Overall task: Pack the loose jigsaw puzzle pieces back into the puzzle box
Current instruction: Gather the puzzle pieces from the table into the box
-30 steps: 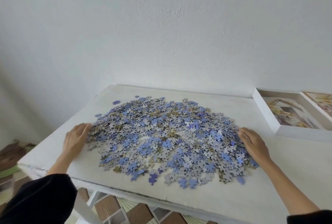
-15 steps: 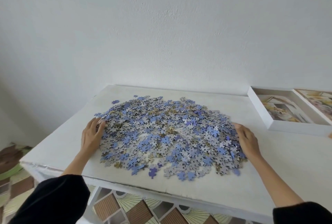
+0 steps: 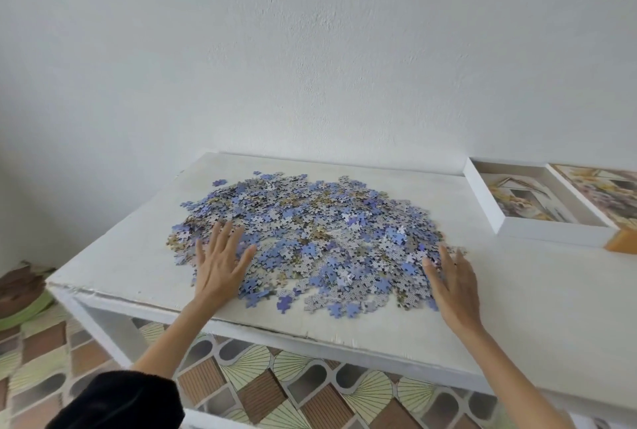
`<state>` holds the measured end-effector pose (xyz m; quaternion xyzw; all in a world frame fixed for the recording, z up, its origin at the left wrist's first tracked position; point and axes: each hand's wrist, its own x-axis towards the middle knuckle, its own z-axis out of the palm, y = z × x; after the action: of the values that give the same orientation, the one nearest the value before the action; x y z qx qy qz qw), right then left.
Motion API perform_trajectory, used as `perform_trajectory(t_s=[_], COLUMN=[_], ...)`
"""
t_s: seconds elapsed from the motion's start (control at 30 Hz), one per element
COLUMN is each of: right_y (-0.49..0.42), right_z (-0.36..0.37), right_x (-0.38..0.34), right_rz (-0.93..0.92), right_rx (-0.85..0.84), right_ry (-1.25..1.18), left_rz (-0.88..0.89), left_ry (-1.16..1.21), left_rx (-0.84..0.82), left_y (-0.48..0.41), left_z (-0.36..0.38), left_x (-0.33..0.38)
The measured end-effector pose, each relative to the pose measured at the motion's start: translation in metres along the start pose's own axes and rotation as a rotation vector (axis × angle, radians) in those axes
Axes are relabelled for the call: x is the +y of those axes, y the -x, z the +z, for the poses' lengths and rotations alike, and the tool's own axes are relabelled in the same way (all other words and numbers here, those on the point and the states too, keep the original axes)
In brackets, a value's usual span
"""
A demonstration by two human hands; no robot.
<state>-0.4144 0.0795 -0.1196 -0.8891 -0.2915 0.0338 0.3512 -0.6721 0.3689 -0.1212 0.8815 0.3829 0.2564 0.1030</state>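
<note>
Blue-grey puzzle pieces heaped btwn left hand & right hand, both hands flat, holding nothing.

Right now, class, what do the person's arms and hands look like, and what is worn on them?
The left hand and right hand are bare, without gloves. Both forearms are uncovered. A black sleeve of soft-looking fabric ends near the left elbow; no right sleeve is in view.

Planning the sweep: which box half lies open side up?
The white-walled cardboard tray nearer the blue-grey puzzle pile; the picture-printed lid right of it lies top up.
</note>
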Motion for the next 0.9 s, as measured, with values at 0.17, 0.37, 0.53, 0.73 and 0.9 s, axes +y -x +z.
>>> perform_trajectory(t_s=[0.17,0.37,0.53,0.73,0.9], right_y=[0.008,-0.002,-0.013,-0.025,-0.031], right_z=[0.019,0.034,0.048,0.061,0.068], right_x=[-0.020,-0.042,-0.057,-0.072,-0.082], right_rz=[0.103,0.144,0.155,0.176,0.184], right_rx=[0.013,0.041,0.043,0.060,0.070], right_ry=[0.164,0.256,0.245,0.258,0.247], left_rz=[0.156,0.214,0.277,0.242,0.236], left_ry=[-0.031,-0.022,-0.059,-0.015,-0.026], left_rx=[-0.105,-0.185,-0.260,-0.272,-0.303], left_y=[-0.006,-0.020,-0.027,-0.031,-0.032], left_z=[0.009,0.014,0.021,0.026,0.026], left_x=[0.030,0.036,0.039,0.031,0.030])
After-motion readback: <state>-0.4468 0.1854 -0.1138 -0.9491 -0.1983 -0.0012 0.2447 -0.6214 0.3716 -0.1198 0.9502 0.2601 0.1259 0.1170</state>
